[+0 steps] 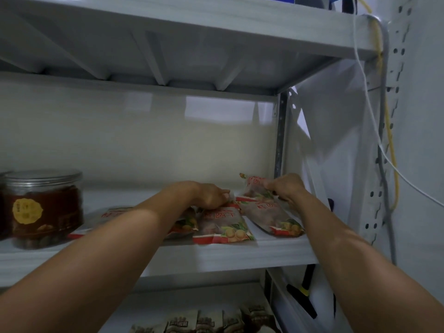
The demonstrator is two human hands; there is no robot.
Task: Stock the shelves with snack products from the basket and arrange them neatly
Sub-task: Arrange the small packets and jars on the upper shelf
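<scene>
Forearms reach; left hand (211,195) grips, right hand (286,188) pinches red-trimmed clear plastic snack pkts (222,224) beneath them. Prob. light, slippery; take by sealed edges.

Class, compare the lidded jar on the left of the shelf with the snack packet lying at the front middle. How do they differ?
The jar stands upright; the packet lies flat. The jar is a rigid round tub with a yellow label; the packet is a soft pouch with red bands. No hand touches the jar; the left hand grips the packet's far edge. Both sit on one shelf.
</scene>
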